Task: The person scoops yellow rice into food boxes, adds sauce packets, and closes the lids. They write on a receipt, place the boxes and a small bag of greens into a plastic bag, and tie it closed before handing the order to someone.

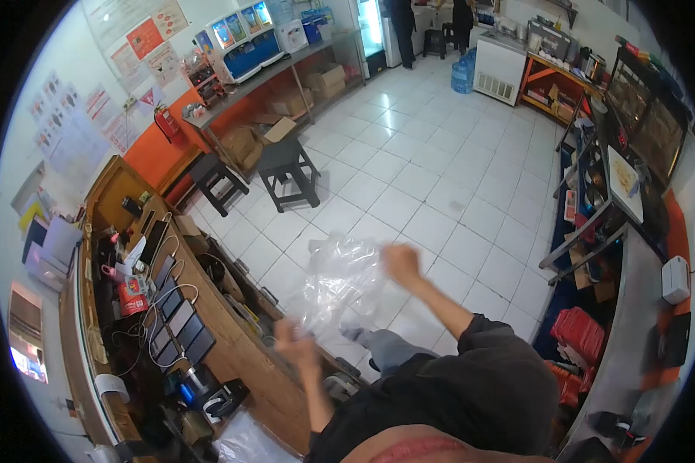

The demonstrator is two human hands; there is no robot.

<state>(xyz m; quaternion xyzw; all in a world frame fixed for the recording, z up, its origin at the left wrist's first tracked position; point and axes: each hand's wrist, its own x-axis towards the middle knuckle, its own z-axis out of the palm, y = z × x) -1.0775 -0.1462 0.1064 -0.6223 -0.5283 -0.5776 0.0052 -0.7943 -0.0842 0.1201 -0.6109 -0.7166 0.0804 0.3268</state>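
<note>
The right hand [401,265] looks closed on the clear plastic bag [338,282], which hangs over the floor [448,239] towards the left hand [295,346] — too blurred to tell its grip. An uneven tug could tear the film, and a wide leftward swing might snag the cables [191,292] on the tabletop [235,343].

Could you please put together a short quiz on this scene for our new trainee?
1. What is between the left hand and the right hand?
a) a cardboard box
b) clear plastic
c) a blue bottle

2. True or false: the red fire extinguisher is up against the wall.

3. Which hand is nearer the wooden counter?

Key: 1. b; 2. true; 3. the left hand.
</note>
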